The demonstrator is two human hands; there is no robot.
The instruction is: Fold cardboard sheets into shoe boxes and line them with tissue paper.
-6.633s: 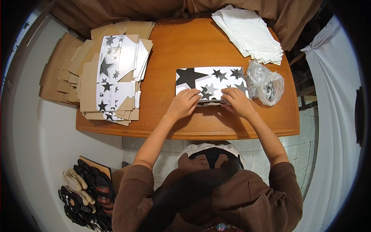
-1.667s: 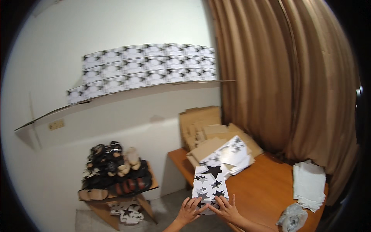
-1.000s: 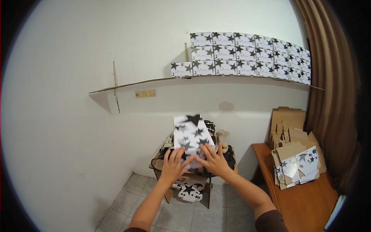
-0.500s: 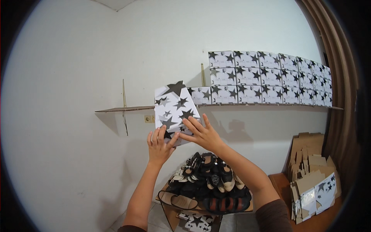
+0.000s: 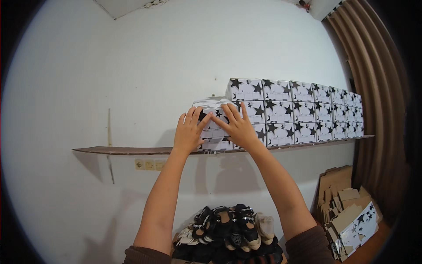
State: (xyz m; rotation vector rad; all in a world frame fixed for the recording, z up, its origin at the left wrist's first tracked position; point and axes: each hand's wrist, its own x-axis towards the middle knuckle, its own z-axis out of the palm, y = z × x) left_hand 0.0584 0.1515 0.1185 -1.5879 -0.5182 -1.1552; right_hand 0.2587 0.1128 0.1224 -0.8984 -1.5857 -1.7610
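A white shoe box with black and grey stars [image 5: 212,104] stands at the left end of the stack, on top of a lower box that shows only in part. My left hand [image 5: 189,133] lies against the left part of its front, fingers spread. Against the right part of the front rests my right hand [image 5: 239,128], its fingers also stretched apart. Both thumbs and index fingers come close together at the middle of the box. My hands cover much of its front face. Beneath runs a brown wall shelf [image 5: 127,150].
Rows of matching star boxes [image 5: 280,111] fill the shelf to the right, three high. Below is a pile of dark and light shoes [image 5: 224,226]. Flattened cardboard [image 5: 347,207] leans at the lower right, near a brown curtain [image 5: 373,70]. Wall sockets [image 5: 149,165] sit under the shelf.
The box has moved from in front of the shelf onto the stack's left end, and it now sits level instead of tilted. My hands have gone up and forward with it. The view has shifted.
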